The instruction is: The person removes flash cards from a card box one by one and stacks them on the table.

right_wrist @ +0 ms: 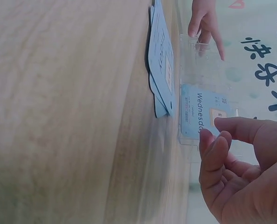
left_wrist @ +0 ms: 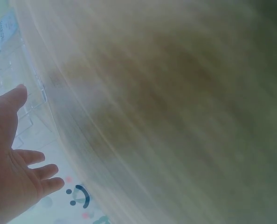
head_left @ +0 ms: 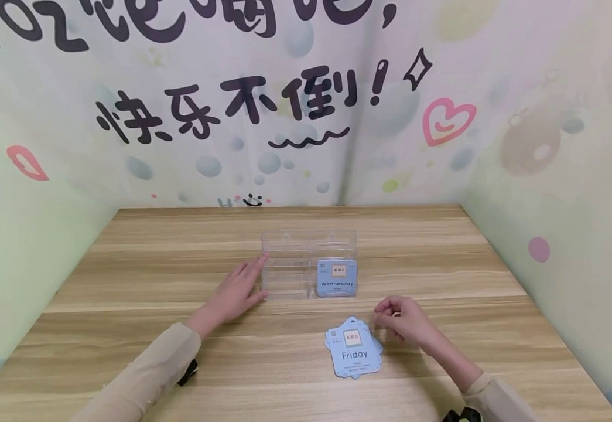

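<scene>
One Friday card stack (head_left: 354,353) lies just beside the right hand (head_left: 403,319).

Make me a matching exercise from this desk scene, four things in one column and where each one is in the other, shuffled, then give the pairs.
Things
1. Wednesday card
2. Friday card
3. left hand
4. right hand

Places
A. on top of the loose pile on the table
B. against the left side of the clear holder
C. standing in the holder's right compartment
D. beside the pile, fingers curled, holding nothing

Pairs: 1-C, 2-A, 3-B, 4-D
</scene>
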`<state>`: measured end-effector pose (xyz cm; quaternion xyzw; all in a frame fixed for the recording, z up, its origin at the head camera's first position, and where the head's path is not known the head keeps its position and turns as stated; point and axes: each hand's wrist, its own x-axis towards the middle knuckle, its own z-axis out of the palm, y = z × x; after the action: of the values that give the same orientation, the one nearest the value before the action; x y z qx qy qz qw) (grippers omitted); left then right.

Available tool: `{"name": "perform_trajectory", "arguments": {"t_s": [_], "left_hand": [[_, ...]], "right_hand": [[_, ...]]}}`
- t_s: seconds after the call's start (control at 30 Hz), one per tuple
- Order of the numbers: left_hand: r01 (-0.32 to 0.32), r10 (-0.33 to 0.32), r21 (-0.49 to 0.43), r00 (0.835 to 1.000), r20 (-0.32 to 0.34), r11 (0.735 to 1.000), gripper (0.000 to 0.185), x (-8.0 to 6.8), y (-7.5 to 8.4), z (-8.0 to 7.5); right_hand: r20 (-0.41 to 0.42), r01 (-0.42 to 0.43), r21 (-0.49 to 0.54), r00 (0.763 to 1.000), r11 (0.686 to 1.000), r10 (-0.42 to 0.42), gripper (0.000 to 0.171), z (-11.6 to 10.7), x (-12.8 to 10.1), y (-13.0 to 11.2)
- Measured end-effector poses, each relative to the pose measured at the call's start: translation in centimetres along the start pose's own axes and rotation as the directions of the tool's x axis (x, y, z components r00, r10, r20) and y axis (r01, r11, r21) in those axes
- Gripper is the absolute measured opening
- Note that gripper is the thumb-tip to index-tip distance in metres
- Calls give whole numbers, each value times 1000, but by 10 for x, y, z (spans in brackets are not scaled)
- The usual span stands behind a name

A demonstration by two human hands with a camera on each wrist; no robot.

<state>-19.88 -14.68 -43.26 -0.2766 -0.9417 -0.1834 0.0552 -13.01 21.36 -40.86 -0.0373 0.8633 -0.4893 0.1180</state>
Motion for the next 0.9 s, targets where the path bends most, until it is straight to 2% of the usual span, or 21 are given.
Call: {"name": "perform_trajectory", "arguments": {"t_s": [0.9], "left_hand": [[-5,6,8,1000,-6,1000,82,0,0,0]], "right_hand": [[-62,-6,-24,998,1000,4,22,-2,7,-12]]}}
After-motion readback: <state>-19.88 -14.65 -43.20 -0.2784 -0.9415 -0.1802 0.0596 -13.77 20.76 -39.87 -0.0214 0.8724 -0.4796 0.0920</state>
